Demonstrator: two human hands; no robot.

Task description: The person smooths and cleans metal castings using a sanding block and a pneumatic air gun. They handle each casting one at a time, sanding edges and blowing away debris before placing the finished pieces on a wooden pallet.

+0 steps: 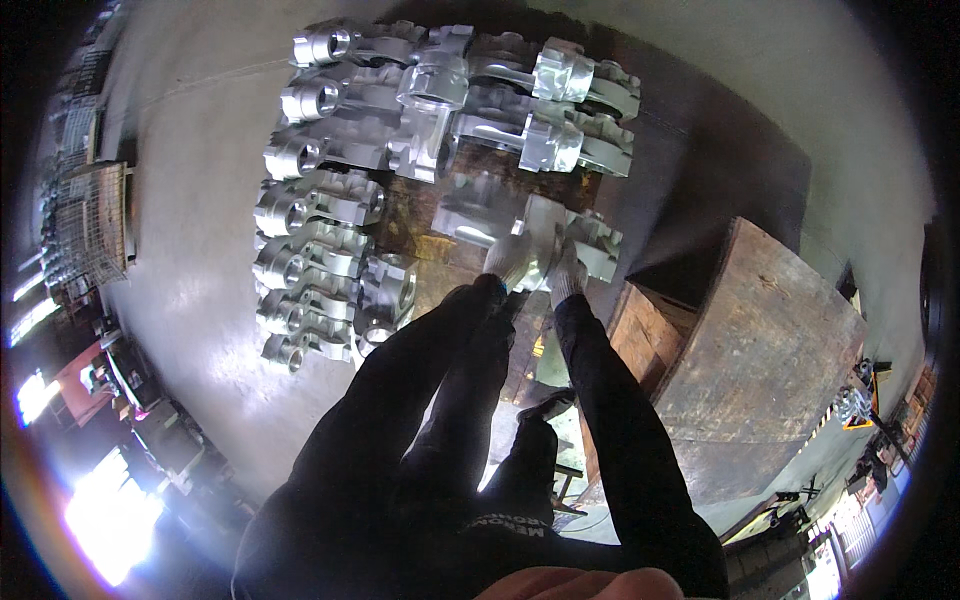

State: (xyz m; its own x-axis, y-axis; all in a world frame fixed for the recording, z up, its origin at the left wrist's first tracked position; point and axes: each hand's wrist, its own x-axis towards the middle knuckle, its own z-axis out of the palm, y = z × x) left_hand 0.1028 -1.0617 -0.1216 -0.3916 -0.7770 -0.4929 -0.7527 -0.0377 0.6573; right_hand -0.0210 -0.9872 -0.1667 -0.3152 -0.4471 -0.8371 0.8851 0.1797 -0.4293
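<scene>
Both my arms, in dark sleeves, reach forward over a stack of shiny machined metal castings (320,210). My left hand (505,262) and my right hand (568,276), both in light gloves, grip one silver casting (545,228) from below, at the near right side of the stack. The held casting sits level with the lowest row, next to another casting (470,215). The stacked parts lie in rows, with round bored ends facing left. They rest on a brown wooden base (420,235) that shows between them.
A large worn wooden crate (770,360) stands to the right of my arms. A dark panel (720,170) lies behind the stack on the grey concrete floor (190,150). Wire racks (90,220) line the far left, with bright glare at the lower left.
</scene>
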